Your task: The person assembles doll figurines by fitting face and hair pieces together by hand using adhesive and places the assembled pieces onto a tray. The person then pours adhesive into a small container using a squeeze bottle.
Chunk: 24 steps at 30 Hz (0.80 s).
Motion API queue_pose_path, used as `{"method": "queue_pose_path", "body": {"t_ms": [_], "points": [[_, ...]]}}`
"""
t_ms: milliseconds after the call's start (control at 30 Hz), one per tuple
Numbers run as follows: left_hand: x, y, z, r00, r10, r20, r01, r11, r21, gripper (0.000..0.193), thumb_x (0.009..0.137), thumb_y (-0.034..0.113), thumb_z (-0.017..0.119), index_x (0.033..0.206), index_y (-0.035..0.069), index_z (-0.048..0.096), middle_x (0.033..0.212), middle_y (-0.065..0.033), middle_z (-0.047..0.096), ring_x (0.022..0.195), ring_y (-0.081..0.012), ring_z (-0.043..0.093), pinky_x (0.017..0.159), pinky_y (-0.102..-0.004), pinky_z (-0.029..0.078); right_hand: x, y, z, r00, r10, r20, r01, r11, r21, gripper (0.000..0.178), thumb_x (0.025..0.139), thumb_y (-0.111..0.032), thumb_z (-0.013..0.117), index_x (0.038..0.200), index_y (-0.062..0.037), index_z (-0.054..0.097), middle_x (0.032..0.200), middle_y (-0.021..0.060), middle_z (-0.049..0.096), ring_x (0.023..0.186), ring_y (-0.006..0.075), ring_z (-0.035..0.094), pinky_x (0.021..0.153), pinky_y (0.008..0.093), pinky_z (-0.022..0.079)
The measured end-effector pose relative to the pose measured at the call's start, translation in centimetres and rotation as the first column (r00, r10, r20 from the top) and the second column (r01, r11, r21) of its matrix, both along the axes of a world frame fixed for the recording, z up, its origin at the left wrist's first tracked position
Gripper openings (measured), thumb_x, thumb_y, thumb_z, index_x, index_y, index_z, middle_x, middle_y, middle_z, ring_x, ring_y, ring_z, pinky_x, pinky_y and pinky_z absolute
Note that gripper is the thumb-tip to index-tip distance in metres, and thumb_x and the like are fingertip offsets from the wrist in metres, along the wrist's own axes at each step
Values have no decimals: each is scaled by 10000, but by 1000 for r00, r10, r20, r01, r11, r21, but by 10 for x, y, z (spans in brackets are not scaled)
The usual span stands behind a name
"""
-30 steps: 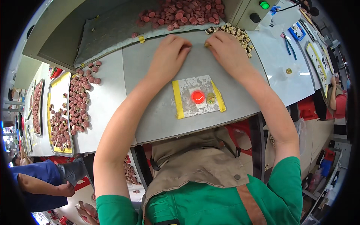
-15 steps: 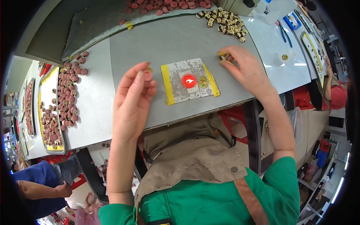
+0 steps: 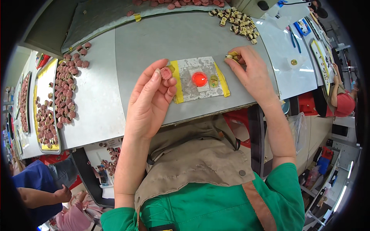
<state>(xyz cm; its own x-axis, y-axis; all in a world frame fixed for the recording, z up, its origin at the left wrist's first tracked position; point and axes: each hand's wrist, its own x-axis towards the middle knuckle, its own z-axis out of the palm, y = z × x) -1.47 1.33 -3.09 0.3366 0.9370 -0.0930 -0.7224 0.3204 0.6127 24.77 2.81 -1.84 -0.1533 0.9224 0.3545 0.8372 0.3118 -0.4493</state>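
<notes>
- The left hand [image 3: 151, 101] is raised above the grey workbench [image 3: 154, 42], pinching a small reddish round part [image 3: 166, 72] between thumb and fingertips.
- The right hand [image 3: 250, 73] rests on the bench, fingers closed on a small cream and gold part [image 3: 232, 56].
- Between the hands lies a taped-down grey pad [image 3: 198, 79] with a red disc [image 3: 199, 79].
- Beyond the right hand sits a heap of cream parts [image 3: 237, 21].
</notes>
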Motion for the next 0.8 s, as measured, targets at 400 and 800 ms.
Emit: {"method": "queue_pose_path", "body": {"t_ms": [400, 800], "points": [[-10, 2, -6, 998, -62, 23, 62, 998, 5, 358, 981, 167, 498, 1296, 1, 468, 1034, -27, 578, 937, -116, 570, 840, -253, 474, -41, -16, 26, 972, 157, -174, -187, 968, -169, 193, 840, -46, 614, 1032, -32, 636, 968, 80, 605, 795, 195, 580, 710, 294, 462], [-10, -1, -7, 999, -45, -25, 45, 999, 10, 354, 967, 192, 536, 1270, 12, 502, 1045, -27, 594, 953, -121, 580, 847, -250, 457, -62, -25, 12, 958, 283, 40, -282, 959, -32, 248, 780, 17, 627, 1017, -51, 657, 912, 96, 572, 856, 264, 568, 739, 352, 475]]}}
